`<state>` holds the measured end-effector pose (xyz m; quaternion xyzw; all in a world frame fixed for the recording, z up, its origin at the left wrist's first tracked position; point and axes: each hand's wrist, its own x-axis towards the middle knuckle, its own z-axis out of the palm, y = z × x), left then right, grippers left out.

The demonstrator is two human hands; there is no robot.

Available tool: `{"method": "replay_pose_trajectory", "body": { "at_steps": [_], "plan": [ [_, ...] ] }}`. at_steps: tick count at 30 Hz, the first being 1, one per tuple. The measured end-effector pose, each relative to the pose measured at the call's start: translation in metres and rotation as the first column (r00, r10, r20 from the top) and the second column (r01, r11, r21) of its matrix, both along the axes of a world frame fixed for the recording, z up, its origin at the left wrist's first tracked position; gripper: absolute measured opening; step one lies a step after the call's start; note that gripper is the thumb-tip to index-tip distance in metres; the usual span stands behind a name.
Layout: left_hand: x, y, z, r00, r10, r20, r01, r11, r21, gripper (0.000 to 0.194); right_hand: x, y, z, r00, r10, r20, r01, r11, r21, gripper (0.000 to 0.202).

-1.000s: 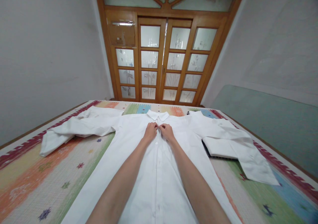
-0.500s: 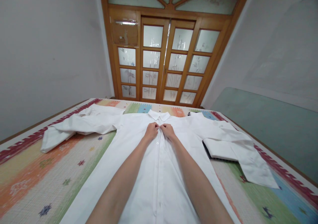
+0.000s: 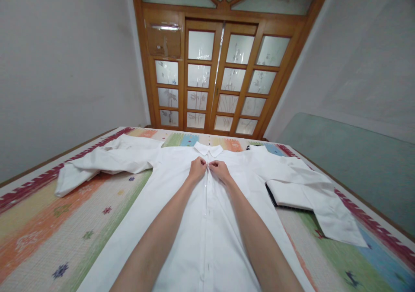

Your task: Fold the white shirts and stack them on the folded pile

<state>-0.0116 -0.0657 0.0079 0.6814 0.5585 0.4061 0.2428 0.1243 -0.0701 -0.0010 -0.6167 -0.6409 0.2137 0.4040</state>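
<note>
A white button-up shirt [image 3: 175, 201] lies spread face up, its collar [image 3: 208, 149] at the far end and its sleeves out to both sides. Just below the collar, my left hand [image 3: 198, 168] pinches the front edge of the shirt. My right hand [image 3: 218, 170] is closed on the opposite front edge, its fingertips almost meeting the left ones. Whatever button lies between the fingers is hidden. Further down the placket, a small button [image 3: 205, 186] shows, and the two front edges run close together.
The shirt rests on a patterned, colour-striped cloth [image 3: 106, 231] over a bed or table. A folded white item with a dark edge [image 3: 288, 195] lies partly under the right-hand sleeve. A pale green panel [image 3: 350, 162] stands along the right side. Wooden glazed doors [image 3: 222, 80] are beyond.
Both hands stay pinched at the same spot below the collar, with only slight finger movement. The view has shifted a little.
</note>
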Motion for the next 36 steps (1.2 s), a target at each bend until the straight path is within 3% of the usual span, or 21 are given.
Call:
{"method": "replay_pose_trajectory", "body": {
  "at_steps": [7,18,30,36],
  "plan": [
    [-0.001,-0.002,0.009,0.998,0.037,0.045,-0.033,0.996,-0.085,0.007,0.0,0.0,-0.003,1.0,-0.004,0.019,0.004,1.0,0.011,0.017],
    [-0.004,-0.006,0.013,0.993,-0.038,0.109,0.059,0.978,-0.199,0.012,-0.003,-0.005,0.002,0.999,0.003,0.04,-0.004,1.0,0.014,0.013],
    [-0.003,-0.003,0.008,1.0,-0.002,0.03,0.005,0.992,-0.127,0.013,-0.003,-0.008,0.008,0.995,-0.054,0.085,0.053,0.998,0.017,0.016],
    [-0.003,0.007,0.003,0.998,-0.053,-0.02,0.052,0.997,-0.06,0.023,-0.005,-0.009,0.009,0.992,-0.089,0.095,0.084,0.995,0.051,0.017]
  ]
}}
